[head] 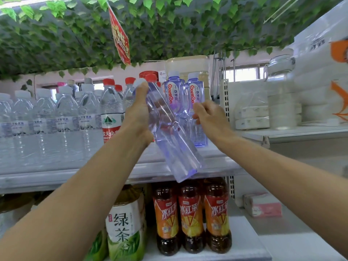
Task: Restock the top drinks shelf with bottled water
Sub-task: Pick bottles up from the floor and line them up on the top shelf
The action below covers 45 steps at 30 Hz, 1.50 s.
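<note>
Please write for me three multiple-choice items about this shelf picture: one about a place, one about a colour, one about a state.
1. Where do the dark tea bottles with orange labels stand?
A. on the top shelf
B. on the shelf below the water
C. on the floor

2. What colour is the cap of the clear water bottle with the red-and-white label?
A. red
B. green
C. black

3. How is the blue-tinted clear plastic bottle held by the left-hand grip?
A. upright on the shelf
B. tilted, its base in front of the shelf edge
C. lying flat

Answers:
1 B, they stand under the white top shelf.
2 A, its cap shows red.
3 B, the grip is near its neck and the bottle slants down to the right.
</note>
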### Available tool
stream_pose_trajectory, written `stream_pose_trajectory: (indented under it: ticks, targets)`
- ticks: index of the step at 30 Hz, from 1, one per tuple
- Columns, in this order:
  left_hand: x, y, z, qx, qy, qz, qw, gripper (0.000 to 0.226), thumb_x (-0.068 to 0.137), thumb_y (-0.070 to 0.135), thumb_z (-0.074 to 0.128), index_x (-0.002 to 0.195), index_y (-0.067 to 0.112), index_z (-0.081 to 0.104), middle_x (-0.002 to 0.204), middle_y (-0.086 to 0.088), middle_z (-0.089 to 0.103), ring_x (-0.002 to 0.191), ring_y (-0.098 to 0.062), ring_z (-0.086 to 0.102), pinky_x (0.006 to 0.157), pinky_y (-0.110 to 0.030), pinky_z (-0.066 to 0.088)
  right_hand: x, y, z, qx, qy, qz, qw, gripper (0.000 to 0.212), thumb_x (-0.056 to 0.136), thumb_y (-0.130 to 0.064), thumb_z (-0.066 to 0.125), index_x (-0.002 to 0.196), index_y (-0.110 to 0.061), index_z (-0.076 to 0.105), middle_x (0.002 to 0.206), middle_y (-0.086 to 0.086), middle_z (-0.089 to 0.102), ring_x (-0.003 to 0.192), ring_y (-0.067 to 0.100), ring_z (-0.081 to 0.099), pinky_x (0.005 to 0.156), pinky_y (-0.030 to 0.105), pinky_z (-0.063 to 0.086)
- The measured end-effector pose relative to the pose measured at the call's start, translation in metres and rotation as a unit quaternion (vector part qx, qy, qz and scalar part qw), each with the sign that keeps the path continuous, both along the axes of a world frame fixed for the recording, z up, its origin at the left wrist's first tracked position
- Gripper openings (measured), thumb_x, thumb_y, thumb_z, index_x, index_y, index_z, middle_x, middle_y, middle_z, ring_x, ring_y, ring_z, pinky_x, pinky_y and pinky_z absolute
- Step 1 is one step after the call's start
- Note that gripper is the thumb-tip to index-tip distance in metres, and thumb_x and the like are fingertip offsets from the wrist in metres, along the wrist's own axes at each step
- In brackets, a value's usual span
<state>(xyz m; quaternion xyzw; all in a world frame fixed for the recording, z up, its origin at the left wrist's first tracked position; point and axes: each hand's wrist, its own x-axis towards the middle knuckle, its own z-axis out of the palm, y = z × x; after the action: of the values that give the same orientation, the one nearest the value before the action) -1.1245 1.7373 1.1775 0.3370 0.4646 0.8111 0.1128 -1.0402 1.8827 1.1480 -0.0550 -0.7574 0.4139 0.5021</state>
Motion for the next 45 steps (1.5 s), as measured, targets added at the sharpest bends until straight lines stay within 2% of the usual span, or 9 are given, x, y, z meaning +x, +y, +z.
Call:
stream_pose_trajectory:
  ticks: [3, 7, 11, 20, 24, 28, 34, 37, 45]
  targets:
    - [0.001, -0.002, 0.015, 0.053, -0.034, 0.038, 0.997, 0.049, 0.083, 0.058, 0.067, 0.100, 0.012, 0.067, 0.101, -0.010, 0.075, 0.091, -0.030, 0.073, 0.075, -0.050, 0.060, 0.018, -0.035, 0.004, 0.070, -0.051, 0.111, 0.990, 0.066, 0.090, -0.058, 0.051, 0.110, 0.005, 0.057, 0.101, 0.019, 0.064, 0.079, 0.021, 0.059, 0.070, 0.022, 0.050]
    - [0.007, -0.002, 0.030, 0.113, -0.048, 0.050, 0.991, 0.081, 0.064, 0.057, 0.084, 0.124, 0.010, 0.057, 0.107, -0.009, 0.072, 0.083, -0.026, 0.075, 0.074, -0.052, 0.060, 0.014, -0.051, -0.003, 0.262, -0.138, -0.113, 0.948, 0.084, 0.071, -0.059, 0.079, 0.132, -0.022, 0.035, 0.117, -0.008, 0.059, 0.097, 0.016, 0.060, 0.084, 0.036, 0.049]
    - [0.007, -0.006, 0.021, 0.050, 0.081, -0.001, 0.995, 0.079, 0.048, 0.028, 0.090, 0.117, 0.006, 0.057, 0.102, -0.008, 0.072, 0.093, -0.026, 0.072, 0.086, -0.051, 0.057, 0.015, -0.043, -0.006, 0.057, -0.075, 0.120, 0.988, 0.047, 0.077, -0.023, 0.083, 0.114, -0.015, 0.056, 0.085, -0.006, 0.067, 0.072, 0.013, 0.067, 0.068, 0.029, 0.053]
    - [0.000, -0.010, -0.007, -0.031, 0.190, -0.118, 0.974, 0.036, 0.072, 0.016, 0.074, 0.105, 0.007, 0.062, 0.090, -0.007, 0.068, 0.082, -0.020, 0.069, 0.077, -0.038, 0.059, 0.015, -0.028, -0.023, -0.107, -0.120, 0.378, 0.912, 0.043, 0.078, -0.024, 0.065, 0.111, 0.004, 0.062, 0.095, 0.019, 0.068, 0.074, 0.032, 0.070, 0.063, 0.043, 0.059]
    - [0.008, 0.002, 0.005, -0.018, 0.239, 0.007, 0.971, 0.050, 0.068, 0.015, 0.086, 0.110, 0.004, 0.060, 0.083, -0.002, 0.073, 0.080, -0.018, 0.072, 0.074, -0.037, 0.059, 0.011, -0.032, -0.012, 0.002, -0.104, 0.216, 0.971, 0.053, 0.075, -0.041, 0.079, 0.118, -0.015, 0.061, 0.102, 0.005, 0.074, 0.092, 0.022, 0.073, 0.087, 0.050, 0.057]
    - [0.016, 0.015, 0.018, -0.040, 0.307, 0.069, 0.948, 0.035, 0.075, 0.016, 0.084, 0.102, 0.013, 0.062, 0.092, -0.007, 0.073, 0.083, -0.019, 0.074, 0.076, -0.033, 0.060, 0.012, -0.027, 0.001, 0.060, -0.050, 0.065, 0.995, 0.051, 0.079, -0.041, 0.078, 0.116, -0.021, 0.049, 0.101, 0.008, 0.070, 0.090, 0.024, 0.071, 0.080, 0.050, 0.059]
    - [0.003, 0.010, 0.045, -0.182, 0.410, 0.178, 0.876, 0.060, 0.098, 0.044, 0.053, 0.147, 0.014, 0.036, 0.125, 0.002, 0.054, 0.114, -0.012, 0.052, 0.086, -0.022, 0.042, 0.017, 0.012, -0.001, -0.016, 0.000, 0.036, 0.999, 0.043, 0.090, -0.031, 0.070, 0.121, -0.020, 0.043, 0.105, 0.001, 0.062, 0.076, 0.001, 0.065, 0.056, 0.017, 0.053]
    - [-0.015, 0.016, 0.054, -0.204, 0.464, 0.245, 0.827, 0.056, 0.098, 0.035, 0.058, 0.148, 0.017, 0.038, 0.146, -0.004, 0.046, 0.131, -0.018, 0.045, 0.106, -0.031, 0.039, 0.011, 0.032, -0.007, -0.029, -0.062, 0.014, 0.998, 0.061, 0.090, -0.038, 0.067, 0.137, -0.016, 0.035, 0.113, -0.005, 0.051, 0.090, 0.000, 0.056, 0.075, 0.021, 0.046]
    - [-0.030, 0.043, 0.072, -0.369, 0.592, 0.411, 0.587, 0.064, 0.094, 0.057, 0.048, 0.149, 0.025, 0.037, 0.136, -0.018, 0.055, 0.132, -0.036, 0.038, 0.119, -0.049, 0.014, -0.002, 0.043, -0.002, -0.025, -0.157, 0.030, 0.987, 0.059, 0.083, -0.054, 0.070, 0.123, -0.022, 0.041, 0.107, -0.011, 0.049, 0.097, 0.007, 0.052, 0.082, 0.027, 0.045]
